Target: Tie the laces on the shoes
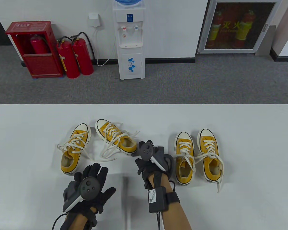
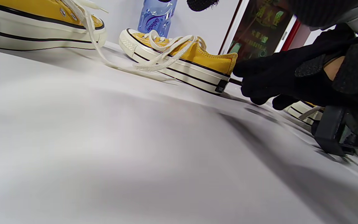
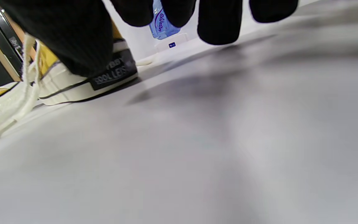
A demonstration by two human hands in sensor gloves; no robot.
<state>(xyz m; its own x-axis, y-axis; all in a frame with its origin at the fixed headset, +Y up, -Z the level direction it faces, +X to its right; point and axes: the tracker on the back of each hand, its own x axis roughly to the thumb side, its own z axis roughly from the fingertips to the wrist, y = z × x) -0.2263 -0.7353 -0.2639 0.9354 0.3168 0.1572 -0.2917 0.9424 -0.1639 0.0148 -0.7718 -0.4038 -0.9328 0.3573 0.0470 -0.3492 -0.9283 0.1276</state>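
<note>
Four yellow canvas sneakers stand on the white table [image 1: 26, 134], toes toward the top of the frame. The left pair sits left of centre: the outer left shoe [image 1: 75, 151] and the inner left shoe [image 1: 116, 139], which is angled toward the upper left, both with loose white laces [image 1: 110, 149] trailing onto the table. The right pair, inner right shoe [image 1: 184, 158] and outer right shoe [image 1: 210, 155], stands side by side at centre right with bows tied.

The left hand [image 1: 91, 185] hovers at lower left with fingers spread and straight, holding nothing. The right hand [image 1: 150, 163] sits at the centre between the pairs, just beside the inner left shoe's heel; its fingers hang curled, and whether they touch the shoe I cannot tell.

Beyond the table stand a red fire-extinguisher cabinet [image 1: 34, 49] holding one extinguisher, two red extinguishers [image 1: 74, 57] beside it, a white water dispenser [image 1: 130, 40], and a glazed wall cabinet [image 1: 240, 25] with extinguishers inside.

Only the right wrist view shows the heel label [image 3: 112, 74], reading "COOL LEGS", partly behind a glove finger. The left wrist view shows the right hand's fingertips [image 2: 250, 79] close to that heel.
</note>
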